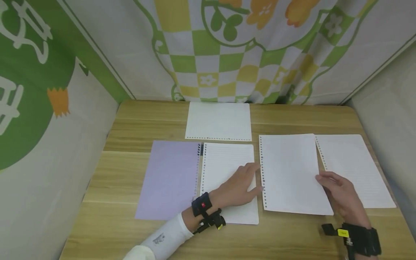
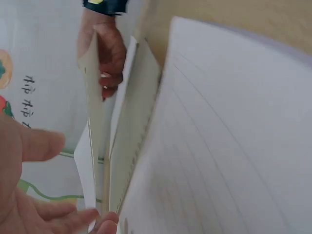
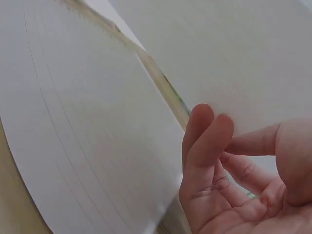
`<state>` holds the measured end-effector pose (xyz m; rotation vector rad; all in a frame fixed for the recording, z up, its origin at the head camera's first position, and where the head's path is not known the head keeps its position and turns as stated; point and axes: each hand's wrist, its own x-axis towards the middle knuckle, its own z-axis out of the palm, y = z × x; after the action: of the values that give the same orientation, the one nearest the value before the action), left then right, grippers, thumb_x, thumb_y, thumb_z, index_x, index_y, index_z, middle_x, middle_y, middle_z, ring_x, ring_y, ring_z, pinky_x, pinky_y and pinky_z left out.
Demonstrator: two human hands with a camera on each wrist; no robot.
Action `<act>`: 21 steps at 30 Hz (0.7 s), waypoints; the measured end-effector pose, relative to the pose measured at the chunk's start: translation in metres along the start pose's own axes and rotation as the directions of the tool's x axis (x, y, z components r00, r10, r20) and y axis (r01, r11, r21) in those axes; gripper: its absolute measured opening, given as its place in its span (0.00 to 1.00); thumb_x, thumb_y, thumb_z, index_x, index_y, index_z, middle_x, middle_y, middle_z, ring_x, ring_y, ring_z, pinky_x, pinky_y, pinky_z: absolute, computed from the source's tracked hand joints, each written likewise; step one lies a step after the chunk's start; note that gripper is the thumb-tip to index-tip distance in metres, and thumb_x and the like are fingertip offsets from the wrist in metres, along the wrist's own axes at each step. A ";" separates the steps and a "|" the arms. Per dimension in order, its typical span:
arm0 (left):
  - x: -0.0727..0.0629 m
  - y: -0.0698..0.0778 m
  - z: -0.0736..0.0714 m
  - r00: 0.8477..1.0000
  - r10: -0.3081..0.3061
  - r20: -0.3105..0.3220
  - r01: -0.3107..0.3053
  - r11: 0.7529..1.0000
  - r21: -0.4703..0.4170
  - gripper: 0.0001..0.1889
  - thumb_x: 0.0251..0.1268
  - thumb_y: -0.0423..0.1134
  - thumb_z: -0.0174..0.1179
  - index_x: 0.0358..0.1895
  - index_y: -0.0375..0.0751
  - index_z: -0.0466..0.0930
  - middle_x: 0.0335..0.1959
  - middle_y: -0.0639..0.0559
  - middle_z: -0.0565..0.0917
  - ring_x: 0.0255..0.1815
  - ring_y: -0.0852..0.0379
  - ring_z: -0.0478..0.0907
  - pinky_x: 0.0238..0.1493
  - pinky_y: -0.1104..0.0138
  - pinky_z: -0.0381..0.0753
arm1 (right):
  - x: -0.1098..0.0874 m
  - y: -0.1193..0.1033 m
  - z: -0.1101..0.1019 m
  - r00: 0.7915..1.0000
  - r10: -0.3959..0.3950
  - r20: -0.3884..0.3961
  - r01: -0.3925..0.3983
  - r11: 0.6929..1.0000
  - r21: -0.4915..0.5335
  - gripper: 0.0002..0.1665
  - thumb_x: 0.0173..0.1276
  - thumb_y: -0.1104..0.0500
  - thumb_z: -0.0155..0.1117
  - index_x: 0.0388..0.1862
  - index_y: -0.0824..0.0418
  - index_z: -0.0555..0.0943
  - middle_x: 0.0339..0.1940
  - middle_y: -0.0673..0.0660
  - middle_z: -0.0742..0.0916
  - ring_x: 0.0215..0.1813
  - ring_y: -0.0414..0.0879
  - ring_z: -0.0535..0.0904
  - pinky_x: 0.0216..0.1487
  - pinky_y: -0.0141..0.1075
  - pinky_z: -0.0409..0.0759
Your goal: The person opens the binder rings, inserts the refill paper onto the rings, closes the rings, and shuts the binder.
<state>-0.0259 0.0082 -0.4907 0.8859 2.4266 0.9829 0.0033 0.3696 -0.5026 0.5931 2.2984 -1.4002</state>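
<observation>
A loose-leaf sheet [image 1: 292, 169], blank on top and with punched holes along its left side, is raised on the right half of the table. My right hand [image 1: 341, 191] pinches its right edge between thumb and fingers, as the right wrist view also shows with the sheet [image 3: 263, 63]. My left hand [image 1: 237, 184] reaches across the notebook's lined pages [image 1: 227, 159]. Its fingers are spread, thumb and fingertips right at the sheet's holed edge. In the left wrist view the left hand [image 2: 29, 161] has its thumb apart from the fingers.
The notebook's purple cover [image 1: 169, 177] lies left of its pages, with dark rings [image 1: 199, 150] between. Another lined sheet [image 1: 360, 166] lies at the right, partly under the raised one. A further sheet [image 1: 217, 121] lies at the back by the patterned curtain [image 1: 224, 65].
</observation>
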 end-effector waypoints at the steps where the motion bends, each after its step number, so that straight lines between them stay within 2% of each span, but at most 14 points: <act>1: -0.001 0.000 -0.001 0.999 -0.041 0.003 0.041 0.996 -0.077 0.37 0.85 0.52 0.53 0.85 0.37 0.53 0.83 0.42 0.64 0.80 0.48 0.68 0.79 0.59 0.70 | -0.001 -0.001 0.002 1.000 -0.007 0.016 0.006 0.999 0.040 0.42 0.79 0.35 0.62 0.75 0.64 0.73 0.56 0.39 0.83 0.58 0.29 0.73 0.81 0.56 0.68; 2: -0.001 0.000 -0.002 0.996 -0.085 0.006 0.084 0.984 -0.157 0.38 0.85 0.53 0.53 0.86 0.38 0.51 0.83 0.43 0.65 0.78 0.49 0.71 0.77 0.59 0.74 | -0.003 -0.001 0.004 0.999 -0.015 0.028 0.013 0.997 0.078 0.39 0.79 0.37 0.63 0.74 0.63 0.74 0.54 0.36 0.82 0.59 0.28 0.72 0.83 0.57 0.63; 3: -0.002 -0.001 -0.003 0.992 -0.129 0.011 0.128 0.963 -0.237 0.39 0.85 0.54 0.52 0.86 0.38 0.50 0.83 0.44 0.65 0.76 0.50 0.74 0.74 0.59 0.77 | -0.004 -0.002 0.007 0.999 -0.024 0.039 0.019 0.994 0.111 0.36 0.79 0.38 0.64 0.72 0.61 0.75 0.53 0.34 0.82 0.60 0.28 0.72 0.85 0.57 0.59; 4: -0.002 -0.001 -0.004 0.986 -0.168 0.014 0.164 0.937 -0.309 0.39 0.85 0.54 0.51 0.86 0.38 0.50 0.82 0.44 0.67 0.73 0.51 0.77 0.70 0.60 0.80 | -0.006 -0.003 0.010 0.998 -0.035 0.047 0.029 0.990 0.137 0.33 0.79 0.39 0.64 0.70 0.60 0.75 0.53 0.33 0.82 0.60 0.27 0.72 0.86 0.54 0.58; 6: -0.002 -0.003 -0.006 0.972 -0.234 0.017 0.217 0.871 -0.440 0.38 0.85 0.54 0.51 0.86 0.39 0.51 0.80 0.43 0.71 0.65 0.53 0.84 0.62 0.61 0.85 | -0.009 -0.005 0.016 0.996 -0.060 0.059 0.048 0.982 0.185 0.30 0.80 0.42 0.65 0.69 0.59 0.76 0.53 0.34 0.82 0.60 0.28 0.73 0.83 0.42 0.66; 9: -0.002 -0.010 -0.008 0.957 -0.289 0.017 0.246 0.781 -0.575 0.34 0.86 0.50 0.52 0.85 0.39 0.55 0.77 0.39 0.75 0.53 0.54 0.90 0.55 0.61 0.88 | -0.011 -0.009 0.027 0.995 -0.077 0.058 0.062 0.975 0.215 0.31 0.80 0.43 0.66 0.69 0.61 0.75 0.51 0.34 0.85 0.57 0.28 0.77 0.66 0.26 0.78; 11: -0.003 -0.016 -0.009 0.951 -0.308 0.018 0.250 0.735 -0.630 0.32 0.86 0.47 0.54 0.83 0.38 0.58 0.74 0.37 0.77 0.44 0.55 0.91 0.50 0.61 0.89 | -0.012 -0.012 0.034 0.995 -0.080 0.058 0.065 0.971 0.229 0.31 0.80 0.44 0.66 0.70 0.62 0.74 0.49 0.34 0.86 0.55 0.29 0.79 0.55 0.21 0.79; 12: -0.003 -0.019 -0.010 0.948 -0.318 0.018 0.253 0.716 -0.650 0.31 0.86 0.46 0.54 0.83 0.38 0.59 0.73 0.37 0.78 0.41 0.55 0.91 0.48 0.62 0.89 | -0.012 -0.014 0.037 0.995 -0.079 0.059 0.064 0.972 0.227 0.31 0.80 0.44 0.66 0.70 0.62 0.74 0.48 0.34 0.86 0.55 0.29 0.80 0.54 0.21 0.80; 13: -0.003 -0.022 -0.011 0.944 -0.329 0.017 0.256 0.700 -0.666 0.31 0.85 0.45 0.55 0.82 0.38 0.60 0.70 0.37 0.80 0.38 0.54 0.90 0.45 0.62 0.89 | -0.013 -0.015 0.040 0.995 -0.079 0.059 0.064 0.972 0.225 0.30 0.80 0.45 0.66 0.69 0.62 0.74 0.48 0.33 0.86 0.54 0.29 0.80 0.53 0.21 0.81; 15: -0.004 -0.027 -0.012 0.938 -0.347 0.014 0.264 0.686 -0.678 0.30 0.85 0.44 0.55 0.81 0.36 0.62 0.66 0.38 0.84 0.35 0.53 0.90 0.41 0.63 0.88 | -0.013 -0.017 0.046 0.995 -0.080 0.065 0.064 0.973 0.223 0.27 0.80 0.45 0.66 0.68 0.60 0.77 0.47 0.34 0.87 0.53 0.31 0.81 0.53 0.24 0.82; 18: -0.006 -0.032 -0.015 0.932 -0.363 0.006 0.269 0.679 -0.683 0.28 0.84 0.42 0.55 0.79 0.35 0.64 0.59 0.41 0.87 0.34 0.51 0.90 0.37 0.62 0.87 | -0.014 -0.019 0.054 0.995 -0.074 0.066 0.058 0.975 0.216 0.23 0.80 0.46 0.67 0.65 0.58 0.80 0.46 0.35 0.88 0.51 0.34 0.82 0.51 0.28 0.83; 21: -0.011 -0.036 -0.018 0.929 -0.371 -0.005 0.267 0.678 -0.685 0.26 0.84 0.39 0.54 0.78 0.36 0.64 0.58 0.41 0.87 0.35 0.51 0.90 0.36 0.61 0.88 | -0.015 -0.023 0.062 0.994 -0.067 0.081 0.051 0.982 0.184 0.27 0.79 0.45 0.68 0.67 0.60 0.79 0.48 0.40 0.89 0.50 0.38 0.82 0.50 0.30 0.83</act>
<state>-0.0427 -0.0281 -0.5029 0.1173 1.9521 1.6600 0.0097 0.3024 -0.5049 0.5096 2.1510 -1.6434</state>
